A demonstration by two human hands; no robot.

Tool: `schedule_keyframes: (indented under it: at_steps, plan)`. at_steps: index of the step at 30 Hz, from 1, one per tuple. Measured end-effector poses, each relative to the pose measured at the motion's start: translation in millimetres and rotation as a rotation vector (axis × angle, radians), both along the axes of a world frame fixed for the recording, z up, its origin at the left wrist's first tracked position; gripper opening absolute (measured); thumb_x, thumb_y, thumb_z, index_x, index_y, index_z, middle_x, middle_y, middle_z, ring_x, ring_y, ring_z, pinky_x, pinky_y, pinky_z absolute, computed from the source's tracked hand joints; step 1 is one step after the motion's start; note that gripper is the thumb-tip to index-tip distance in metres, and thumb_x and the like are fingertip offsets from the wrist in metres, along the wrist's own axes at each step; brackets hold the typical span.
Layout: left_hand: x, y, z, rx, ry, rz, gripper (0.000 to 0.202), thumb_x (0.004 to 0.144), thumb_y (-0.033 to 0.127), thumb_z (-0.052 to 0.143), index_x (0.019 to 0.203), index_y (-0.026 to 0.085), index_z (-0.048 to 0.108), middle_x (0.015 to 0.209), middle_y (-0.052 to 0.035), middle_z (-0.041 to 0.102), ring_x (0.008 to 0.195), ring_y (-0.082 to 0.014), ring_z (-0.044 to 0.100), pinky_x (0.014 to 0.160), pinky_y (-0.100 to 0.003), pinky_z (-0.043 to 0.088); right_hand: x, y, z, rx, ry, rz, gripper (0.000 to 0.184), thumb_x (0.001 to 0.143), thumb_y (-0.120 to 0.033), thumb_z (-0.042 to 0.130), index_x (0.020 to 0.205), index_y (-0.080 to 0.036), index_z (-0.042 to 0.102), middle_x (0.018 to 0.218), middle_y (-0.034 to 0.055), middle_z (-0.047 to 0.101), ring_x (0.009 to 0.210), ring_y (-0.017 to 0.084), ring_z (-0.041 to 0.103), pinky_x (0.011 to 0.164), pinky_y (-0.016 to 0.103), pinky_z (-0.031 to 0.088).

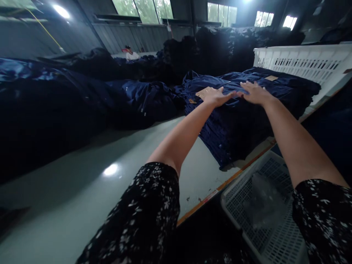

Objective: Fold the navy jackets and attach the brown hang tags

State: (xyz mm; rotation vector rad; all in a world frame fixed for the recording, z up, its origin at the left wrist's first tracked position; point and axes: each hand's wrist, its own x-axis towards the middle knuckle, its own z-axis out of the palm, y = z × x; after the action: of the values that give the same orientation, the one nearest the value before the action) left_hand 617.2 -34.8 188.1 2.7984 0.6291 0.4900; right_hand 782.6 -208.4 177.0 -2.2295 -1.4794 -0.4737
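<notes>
Both arms reach forward over a tall stack of folded navy garments [233,128] on the pale table. My left hand [216,96] is spread on or just over the top of the stack, beside a tan card [202,93]. My right hand [254,93] is also spread, palm down, at the top of the same stack, its thumb close to the left thumb. Neither hand grips anything. Whether the palms press the cloth I cannot tell. Another tan card [271,78] lies farther back on the garments.
A long heap of navy cloth [110,99] lines the table's [132,190] left side. A white plastic crate [299,60] stands behind the stack at right. Below the table edge is a grey basket [233,209] holding clear plastic [264,200]. A person [132,54] is far back.
</notes>
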Motion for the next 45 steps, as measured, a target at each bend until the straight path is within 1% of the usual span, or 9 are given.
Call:
schedule_keyframes:
  at_steps: [3,8,14,19,27,30,38,42,45]
  plan:
    - [-7,-26,-19.2,0.019,0.215,0.059,0.111,0.075,0.097,0.060,0.168,0.038,0.041,0.175,-0.0137,0.037,0.160,-0.0548,0.026,0.124,-0.079,0.020,7,-5,-36.8,-0.159,0.129,-0.078,0.090,0.090,-0.079,0.063,0.162,-0.026,0.051,0.168,0.0140,0.049,0.154,0.042,0.046,0.125,0.063,0.039]
    - [-28,-53,-42.6,0.099,0.261,0.059,0.112,0.083,0.091,0.058,0.174,0.035,0.026,0.181,-0.0134,0.021,0.165,-0.0538,0.009,0.126,-0.079,0.005,2,-31,-75.8,-0.130,0.154,-0.130,0.099,0.091,-0.084,0.053,0.171,-0.027,0.037,0.175,0.0151,0.036,0.158,0.046,0.038,0.124,0.067,0.037]
    - [-45,-53,-41.2,0.139,0.094,0.037,0.086,0.103,0.078,0.035,0.173,0.029,0.030,0.180,-0.0121,0.024,0.168,-0.0416,0.010,0.131,-0.071,0.008,0,-26,-50.2,-0.109,0.106,-0.115,0.095,0.096,-0.082,0.046,0.169,-0.022,0.040,0.173,0.0205,0.040,0.157,0.053,0.035,0.116,0.085,0.032]
    - [-96,-38,-44.8,0.203,0.056,0.017,0.073,0.109,0.056,0.043,0.173,0.021,0.030,0.180,-0.0165,0.023,0.168,-0.0362,0.015,0.134,-0.062,0.016,-45,-19,-26.5,-0.098,0.046,-0.010,0.081,0.103,-0.069,0.047,0.167,-0.020,0.044,0.173,0.0201,0.038,0.160,0.051,0.030,0.118,0.085,0.028]
    - [-249,10,-69.9,0.186,0.083,0.226,0.075,0.101,0.041,0.062,0.169,0.022,0.036,0.178,-0.0176,0.027,0.168,-0.0377,0.015,0.134,-0.061,0.017,-154,44,-24.2,-0.176,-0.068,0.314,0.082,0.101,-0.061,0.058,0.169,-0.018,0.041,0.176,0.0185,0.034,0.164,0.047,0.024,0.127,0.072,0.028]
    - [-320,14,-90.6,0.163,0.115,0.336,0.073,0.101,0.038,0.064,0.167,0.019,0.038,0.177,-0.0192,0.029,0.168,-0.0370,0.016,0.134,-0.060,0.019,-206,89,-54.9,-0.222,-0.102,0.490,0.082,0.101,-0.062,0.057,0.169,-0.017,0.042,0.175,0.0175,0.036,0.164,0.043,0.025,0.131,0.064,0.027]
    - [-488,-1,-162.5,0.063,0.247,0.649,0.057,0.107,0.037,0.052,0.161,0.016,0.049,0.172,-0.0225,0.038,0.165,-0.0373,0.025,0.131,-0.064,0.024,-406,175,-178.7,-0.424,0.018,0.811,0.071,0.098,-0.042,0.067,0.162,-0.014,0.053,0.171,0.0204,0.041,0.161,0.040,0.035,0.132,0.056,0.032]
    - [-557,1,-181.1,0.038,0.290,0.824,0.051,0.110,0.037,0.045,0.154,0.014,0.055,0.169,-0.0225,0.043,0.164,-0.0355,0.028,0.132,-0.061,0.023,-478,200,-207.6,-0.412,0.081,0.910,0.059,0.100,-0.035,0.065,0.156,-0.018,0.059,0.169,0.0195,0.045,0.161,0.040,0.036,0.127,0.060,0.037]
    - [-606,12,-185.1,0.008,0.306,0.953,0.048,0.109,0.034,0.045,0.151,0.014,0.058,0.168,-0.0216,0.045,0.164,-0.0345,0.028,0.132,-0.062,0.022,-502,216,-215.2,-0.373,0.092,0.966,0.054,0.102,-0.033,0.058,0.153,-0.017,0.060,0.166,0.0195,0.049,0.160,0.039,0.037,0.126,0.065,0.037]
